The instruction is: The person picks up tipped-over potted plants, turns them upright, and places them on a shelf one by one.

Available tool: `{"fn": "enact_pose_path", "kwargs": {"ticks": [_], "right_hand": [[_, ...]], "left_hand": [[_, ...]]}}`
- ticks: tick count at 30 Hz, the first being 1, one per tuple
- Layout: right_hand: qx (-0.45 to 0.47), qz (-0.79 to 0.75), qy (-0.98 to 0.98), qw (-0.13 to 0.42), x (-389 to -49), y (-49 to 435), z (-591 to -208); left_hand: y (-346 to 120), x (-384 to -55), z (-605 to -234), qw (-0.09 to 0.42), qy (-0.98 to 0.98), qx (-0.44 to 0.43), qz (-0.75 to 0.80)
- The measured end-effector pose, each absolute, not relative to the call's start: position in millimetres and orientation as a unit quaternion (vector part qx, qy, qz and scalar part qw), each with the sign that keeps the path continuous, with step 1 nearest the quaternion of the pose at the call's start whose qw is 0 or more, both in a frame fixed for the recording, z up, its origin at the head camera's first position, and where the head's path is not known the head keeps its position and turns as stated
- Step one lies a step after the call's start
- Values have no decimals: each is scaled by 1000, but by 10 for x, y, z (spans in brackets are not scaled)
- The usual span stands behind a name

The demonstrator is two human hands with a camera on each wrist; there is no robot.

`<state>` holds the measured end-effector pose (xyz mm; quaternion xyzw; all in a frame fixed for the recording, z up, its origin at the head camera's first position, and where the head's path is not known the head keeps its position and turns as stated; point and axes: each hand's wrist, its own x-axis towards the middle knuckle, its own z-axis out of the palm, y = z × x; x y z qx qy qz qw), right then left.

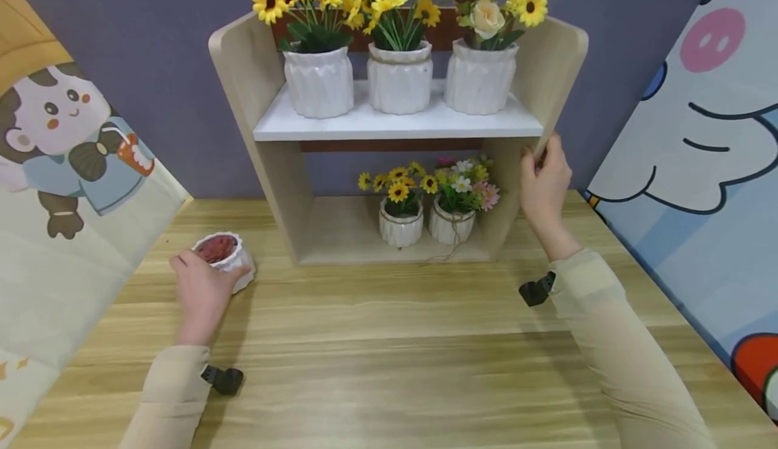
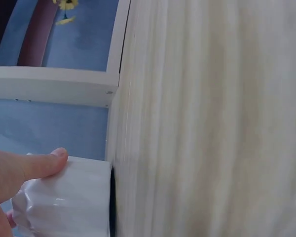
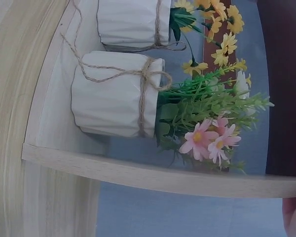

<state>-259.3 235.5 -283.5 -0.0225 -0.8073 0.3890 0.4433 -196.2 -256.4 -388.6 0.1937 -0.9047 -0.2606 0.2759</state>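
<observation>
At the left of the table, my left hand (image 1: 203,294) grips a white fluted flowerpot (image 1: 244,261) with reddish-brown filling (image 1: 217,248). The thumb lies along the pot's side in the left wrist view, and the fingers reach over to its far side. The pot tilts slightly, its base right at the tabletop. My right hand (image 1: 547,182) holds the front edge of the right side panel (image 1: 510,186) of a small two-tier wooden shelf (image 1: 395,130), just below the upper board. Only a bit of that hand shows in the right wrist view.
Three white pots of artificial flowers (image 1: 400,84) stand on the upper board. Below, toward the right, are a small sunflower pot (image 1: 401,229) and a twine-tied pot (image 1: 450,227) of mixed flowers. Cartoon panels (image 1: 79,145) flank the wooden table (image 1: 377,348).
</observation>
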Motion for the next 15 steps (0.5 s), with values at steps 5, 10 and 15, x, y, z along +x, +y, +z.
{"fn": "enact_pose_path", "kwargs": {"ticks": [5, 10, 15], "right_hand": [[-21, 390, -809, 439, -2588, 2356, -2840], [-22, 391, -810, 437, -2584, 2352, -2842], [-21, 393, -808, 438, -2599, 2359, -2835]], "left_hand": [[-2530, -1907, -3880, 267, -905, 201, -261], [-2521, -1884, -3872, 258, -910, 200, -256], [-2557, -1910, -3795, 235, -922, 182, -249]]}}
